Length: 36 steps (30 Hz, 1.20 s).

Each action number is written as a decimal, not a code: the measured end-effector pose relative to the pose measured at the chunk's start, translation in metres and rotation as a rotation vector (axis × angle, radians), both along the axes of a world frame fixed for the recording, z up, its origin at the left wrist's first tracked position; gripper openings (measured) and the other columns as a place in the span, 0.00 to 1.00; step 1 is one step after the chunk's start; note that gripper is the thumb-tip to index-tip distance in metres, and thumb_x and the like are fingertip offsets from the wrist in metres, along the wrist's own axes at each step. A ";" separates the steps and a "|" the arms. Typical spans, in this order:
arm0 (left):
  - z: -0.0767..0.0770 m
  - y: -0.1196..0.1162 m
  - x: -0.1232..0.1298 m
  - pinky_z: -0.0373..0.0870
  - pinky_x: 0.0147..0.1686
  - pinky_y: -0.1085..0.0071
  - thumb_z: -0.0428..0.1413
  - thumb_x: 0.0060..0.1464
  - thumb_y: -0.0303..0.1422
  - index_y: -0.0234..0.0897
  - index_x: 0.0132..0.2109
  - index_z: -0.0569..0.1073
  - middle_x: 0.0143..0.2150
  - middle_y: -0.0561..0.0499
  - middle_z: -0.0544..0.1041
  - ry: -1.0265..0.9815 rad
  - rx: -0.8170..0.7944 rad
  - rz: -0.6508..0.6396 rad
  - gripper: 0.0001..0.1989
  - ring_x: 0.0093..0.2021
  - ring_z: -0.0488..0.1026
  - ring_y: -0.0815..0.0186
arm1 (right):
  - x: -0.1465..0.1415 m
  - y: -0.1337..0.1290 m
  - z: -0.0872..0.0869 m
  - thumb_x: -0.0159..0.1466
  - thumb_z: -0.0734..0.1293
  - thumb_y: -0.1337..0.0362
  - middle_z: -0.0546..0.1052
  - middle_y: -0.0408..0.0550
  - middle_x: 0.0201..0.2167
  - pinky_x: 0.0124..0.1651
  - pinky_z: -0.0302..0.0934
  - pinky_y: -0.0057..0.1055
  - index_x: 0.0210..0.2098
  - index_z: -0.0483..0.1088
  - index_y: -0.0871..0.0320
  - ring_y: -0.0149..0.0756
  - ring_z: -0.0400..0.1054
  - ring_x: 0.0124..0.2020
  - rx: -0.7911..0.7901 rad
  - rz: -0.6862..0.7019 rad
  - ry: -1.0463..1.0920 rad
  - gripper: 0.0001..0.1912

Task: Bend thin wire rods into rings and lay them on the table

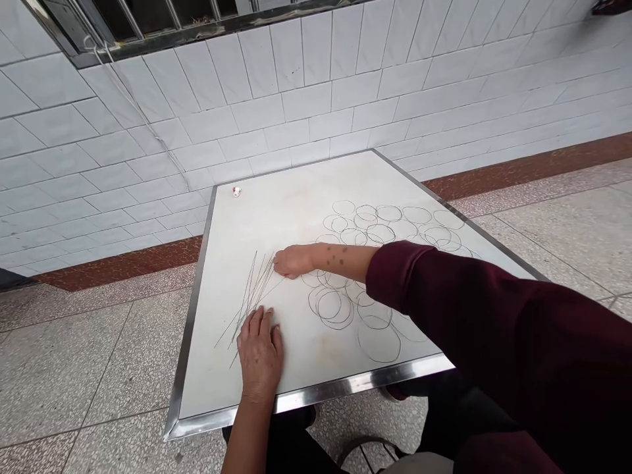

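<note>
The two hands are apart from each other, both over a white table (296, 368) with a metal edge. The left hand (259, 355) lies palm down near the front left part of the table, its fingers a little spread, and its fingertips are at the lower part of a loose bundle of thin straight wires (251, 289). The hand is not closed around them. The right hand (293, 261), which comes from the right side in a dark red sleeve (444, 289), is at the upper ends of these wires, with the fingers bent down. I cannot tell if it pinches a wire.

The straight wires lie at slant, crossing one another, on the left half of the table. Many thin wire rings (379, 343) are spread on the right half; some overlap, and the right forearm passes above some of them. Near the far left corner there is a small red and white object (236, 191), too small to name.

Behind the table stands a white tiled wall (306, 118) with a barred window (168, 20) and a thin hanging cord (143, 115). The floor (99, 368) is of speckled stone slabs.
</note>
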<state>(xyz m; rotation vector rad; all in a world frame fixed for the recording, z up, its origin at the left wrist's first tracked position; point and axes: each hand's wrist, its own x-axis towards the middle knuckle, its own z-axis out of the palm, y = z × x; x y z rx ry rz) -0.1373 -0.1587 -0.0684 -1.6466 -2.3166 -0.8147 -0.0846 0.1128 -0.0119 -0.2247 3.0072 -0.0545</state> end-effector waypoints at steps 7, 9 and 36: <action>-0.001 -0.001 0.001 0.63 0.59 0.47 0.50 0.64 0.33 0.35 0.58 0.74 0.63 0.35 0.72 -0.019 -0.008 0.036 0.19 0.64 0.65 0.45 | 0.010 0.010 0.019 0.59 0.66 0.78 0.73 0.45 0.34 0.39 0.57 0.34 0.37 0.70 0.56 0.39 0.64 0.36 0.111 0.063 0.033 0.12; -0.001 -0.001 0.002 0.62 0.59 0.46 0.50 0.64 0.34 0.35 0.59 0.74 0.63 0.35 0.71 -0.027 0.000 0.048 0.20 0.64 0.65 0.45 | 0.022 0.017 0.030 0.56 0.67 0.80 0.73 0.44 0.33 0.41 0.57 0.34 0.40 0.70 0.55 0.39 0.64 0.37 0.119 0.079 0.050 0.16; 0.072 0.011 0.111 0.72 0.49 0.59 0.59 0.59 0.42 0.39 0.50 0.81 0.48 0.44 0.81 -1.143 0.655 0.084 0.17 0.46 0.78 0.59 | 0.146 -0.103 0.019 0.69 0.62 0.72 0.78 0.48 0.38 0.49 0.55 0.38 0.40 0.72 0.55 0.41 0.64 0.43 -0.328 -0.354 0.745 0.08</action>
